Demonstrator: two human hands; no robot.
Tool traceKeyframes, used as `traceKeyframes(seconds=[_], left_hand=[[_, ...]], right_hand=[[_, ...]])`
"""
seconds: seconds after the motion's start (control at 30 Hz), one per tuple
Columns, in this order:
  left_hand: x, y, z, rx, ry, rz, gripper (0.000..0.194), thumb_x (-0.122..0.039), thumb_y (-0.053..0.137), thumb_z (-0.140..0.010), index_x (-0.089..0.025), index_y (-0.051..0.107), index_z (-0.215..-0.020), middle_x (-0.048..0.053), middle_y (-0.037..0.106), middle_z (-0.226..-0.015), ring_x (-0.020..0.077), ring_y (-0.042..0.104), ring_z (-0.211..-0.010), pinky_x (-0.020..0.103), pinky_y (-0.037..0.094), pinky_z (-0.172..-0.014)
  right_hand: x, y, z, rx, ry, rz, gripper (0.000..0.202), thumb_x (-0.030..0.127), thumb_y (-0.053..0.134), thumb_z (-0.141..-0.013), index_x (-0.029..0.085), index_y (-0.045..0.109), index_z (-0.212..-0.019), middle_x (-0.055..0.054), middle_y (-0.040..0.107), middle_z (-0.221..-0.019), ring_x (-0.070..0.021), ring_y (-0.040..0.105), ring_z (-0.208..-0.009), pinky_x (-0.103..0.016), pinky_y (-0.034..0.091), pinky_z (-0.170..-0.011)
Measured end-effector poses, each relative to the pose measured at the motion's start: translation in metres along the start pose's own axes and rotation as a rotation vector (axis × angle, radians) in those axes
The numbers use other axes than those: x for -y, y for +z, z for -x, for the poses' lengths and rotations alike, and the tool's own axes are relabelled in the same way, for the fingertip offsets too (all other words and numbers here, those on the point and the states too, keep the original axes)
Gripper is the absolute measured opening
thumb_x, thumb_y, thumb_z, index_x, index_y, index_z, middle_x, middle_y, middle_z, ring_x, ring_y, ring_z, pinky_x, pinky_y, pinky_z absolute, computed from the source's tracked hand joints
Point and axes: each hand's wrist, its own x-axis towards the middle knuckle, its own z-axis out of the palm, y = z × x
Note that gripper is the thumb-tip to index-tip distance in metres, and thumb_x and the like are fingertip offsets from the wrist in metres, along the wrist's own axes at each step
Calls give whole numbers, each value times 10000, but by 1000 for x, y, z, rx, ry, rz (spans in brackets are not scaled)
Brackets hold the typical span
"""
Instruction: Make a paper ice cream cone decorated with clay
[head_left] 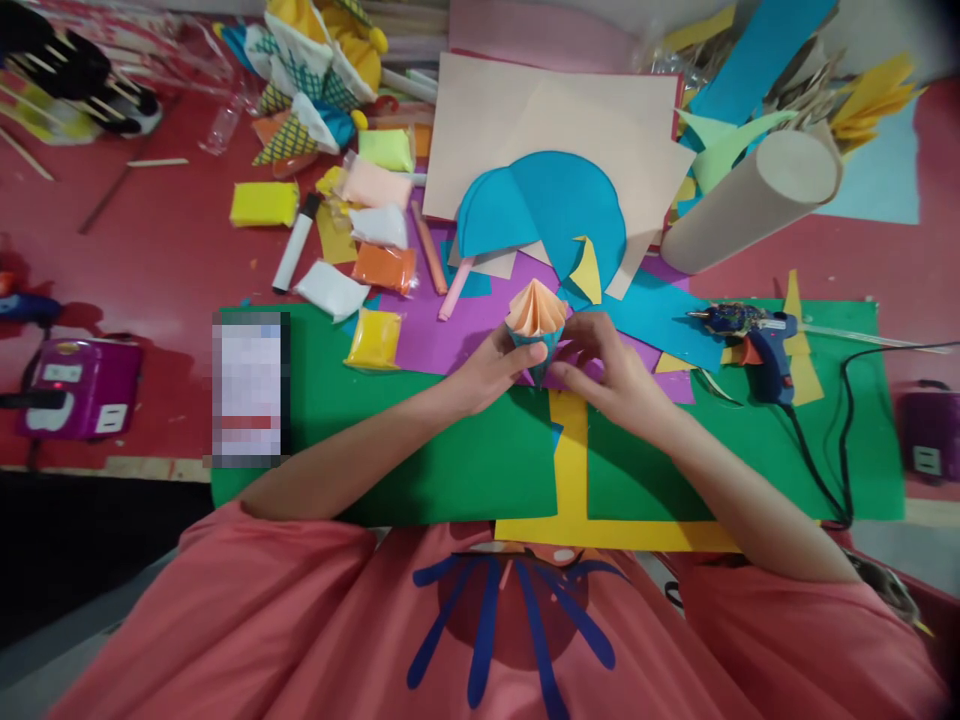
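A small paper cone [537, 312], blue below with a pleated peach top, stands upright in my left hand [499, 368]. My left thumb lies across its blue side. Close by on the right is my right hand [611, 372], its fingers curved and apart, near the cone's side with nothing seen in them. Behind the cone lie blue paper discs [574, 205] and a yellow paper scrap [587, 272]. Purple paper [427, 335] is spread under and around the hands.
A glue gun [769, 350] with its cord lies at the right on green sheets [450, 460]. Left are a phone [250, 390], clay packets [382, 270] and a marker [296, 243]. A cardboard tube [750, 205] leans at the back right.
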Motion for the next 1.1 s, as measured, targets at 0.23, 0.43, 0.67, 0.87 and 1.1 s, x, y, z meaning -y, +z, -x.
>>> traceKeyframes(seconds=[0.23,0.43,0.67,0.87,1.1], left_hand=[[7,-3,4,75,-64,-251,850,-748,655,-700,-217,497,-1345,90,615,-1317,280,556,-1261,378,495,-1017],[-11,5,2,197,105,-510,879,-718,501,-840,-194,296,-1514,113,368,-1575,312,282,-1495,417,269,-1239],[-53,-14,51,128,-44,-848,611,-492,526,-930,-262,371,-1474,83,363,-1584,302,334,-1478,473,305,-1224],[-70,-55,106,-470,239,-1160,425,-381,477,-971,-341,438,-1392,50,534,-1412,264,525,-1329,444,459,-1119],[-43,-85,107,-604,66,-1622,490,-397,600,-882,-271,530,-1350,119,503,-1343,328,567,-1235,492,529,-1014]], right_hand=[[-17,20,4,8,99,-291,570,528,680,-836,283,368,-1245,-24,637,-908,-169,648,-685,-343,580,-610],[-23,14,3,-123,31,-281,755,555,739,-771,273,347,-1352,-120,557,-1280,-278,614,-1163,-462,561,-968],[-28,12,3,-58,114,-217,713,465,725,-802,235,390,-1387,-132,549,-1350,-300,559,-1244,-478,504,-1034],[-29,12,2,-2,177,-278,671,448,720,-804,262,375,-1348,-80,634,-1110,-218,655,-914,-354,571,-740],[-21,8,-5,24,201,-364,578,527,707,-801,279,409,-1230,-49,671,-1031,-211,659,-896,-357,549,-749]])
